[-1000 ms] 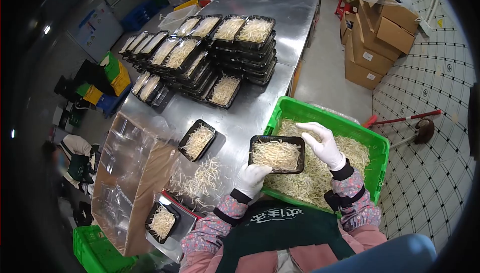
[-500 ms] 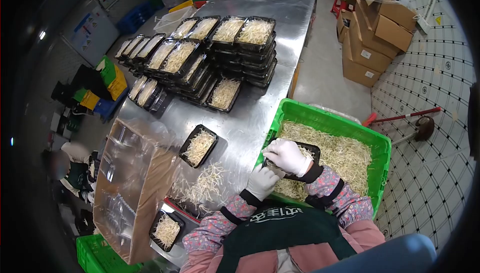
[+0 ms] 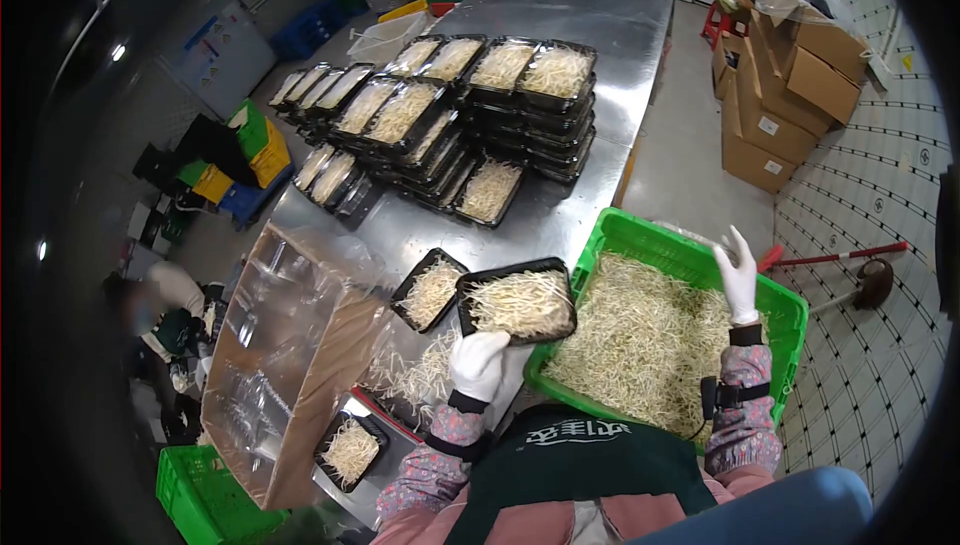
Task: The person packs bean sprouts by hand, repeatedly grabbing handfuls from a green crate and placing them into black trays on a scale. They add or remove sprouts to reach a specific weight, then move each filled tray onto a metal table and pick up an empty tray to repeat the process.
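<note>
My gloved left hand (image 3: pixel 479 363) grips the near edge of a black plastic tray (image 3: pixel 517 301) heaped with bean sprouts, holding it between the table and the green crate (image 3: pixel 795 330). My right hand (image 3: pixel 738 275) is raised over the crate's right side, fingers spread and nothing in them. Loose bean sprouts (image 3: pixel 650 335) fill much of the crate. Just left of the held tray, another filled tray (image 3: pixel 431 291) sits on the steel table. Loose sprouts (image 3: pixel 415 370) lie scattered beside it, and a third filled tray (image 3: pixel 351 451) is at the near left.
Stacks of packed trays (image 3: pixel 545 75) stand further back on the steel table (image 3: pixel 560 210). A cardboard box (image 3: pixel 320 385) with clear plastic lids is on the left. Cartons (image 3: pixel 785 105) and a red-handled tool (image 3: pixel 845 255) are at right. Another person (image 3: pixel 170 310) is at far left.
My left hand has carried the tray leftward out of the crate. The right hand has let go of it, moved right and spread its fingers. The camera view has shifted slightly.
</note>
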The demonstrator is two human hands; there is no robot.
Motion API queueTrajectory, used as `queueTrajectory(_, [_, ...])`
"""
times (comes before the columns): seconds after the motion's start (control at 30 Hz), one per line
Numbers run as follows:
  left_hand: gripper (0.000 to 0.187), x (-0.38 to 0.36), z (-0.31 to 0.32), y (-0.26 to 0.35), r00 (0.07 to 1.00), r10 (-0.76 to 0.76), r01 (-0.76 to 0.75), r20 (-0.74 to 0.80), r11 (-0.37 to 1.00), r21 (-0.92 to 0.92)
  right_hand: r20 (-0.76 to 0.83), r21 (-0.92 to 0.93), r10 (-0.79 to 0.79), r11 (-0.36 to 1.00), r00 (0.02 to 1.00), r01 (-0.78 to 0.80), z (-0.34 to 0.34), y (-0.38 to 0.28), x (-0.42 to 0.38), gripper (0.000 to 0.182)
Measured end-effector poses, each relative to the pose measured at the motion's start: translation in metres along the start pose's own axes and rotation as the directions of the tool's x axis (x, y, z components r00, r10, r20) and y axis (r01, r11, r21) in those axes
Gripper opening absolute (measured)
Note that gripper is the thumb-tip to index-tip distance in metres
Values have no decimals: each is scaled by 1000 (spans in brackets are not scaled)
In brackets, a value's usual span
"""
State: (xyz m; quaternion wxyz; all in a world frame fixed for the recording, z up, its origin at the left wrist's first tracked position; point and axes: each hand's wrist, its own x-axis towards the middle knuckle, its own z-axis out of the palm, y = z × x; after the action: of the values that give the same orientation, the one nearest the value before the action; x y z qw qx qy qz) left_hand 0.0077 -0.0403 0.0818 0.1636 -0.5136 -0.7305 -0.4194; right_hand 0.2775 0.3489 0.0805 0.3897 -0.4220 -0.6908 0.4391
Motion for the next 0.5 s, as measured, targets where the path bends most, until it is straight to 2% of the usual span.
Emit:
queueTrajectory(0.07, [26,0,-8,-28,992,-84,92,-95,991,92,21,-66,-39,997,999,41,-15,23,-3,44])
queueTrajectory(0.1, [24,2,-11,-39,978,-135,151,-157,984,94,32,-40,-40,998,999,41,-21,28,-5,41])
queueTrajectory(0.27, [23,-5,-23,-104,921,-242,334,-307,895,297,35,-29,43,999,998,-42,-45,59,-18,36])
queueTrajectory(0.3, [23,-8,-22,-113,903,-309,397,-299,867,302,68,-38,43,998,997,-41,-47,59,-21,35])
queueTrajectory(0.37, [27,-22,-21,-136,893,-430,438,-132,763,475,122,-84,54,996,991,-44,-59,59,-31,34])
queueTrajectory(0.4, [31,-18,-25,-132,904,-425,394,-36,798,457,151,-110,64,993,987,-48,-61,64,-37,35])
queueTrajectory(0.43, [43,-6,-33,-116,887,-458,348,58,747,567,154,-163,96,984,983,-70,-64,67,-45,36])
queueTrajectory(0.47, [54,7,-29,-85,856,-516,368,-6,602,709,162,-207,127,974,979,-92,-66,72,-55,37])
queueTrajectory(0.5, [58,15,-30,-72,857,-515,400,-35,620,675,174,-230,160,966,972,-118,-69,82,-63,39])
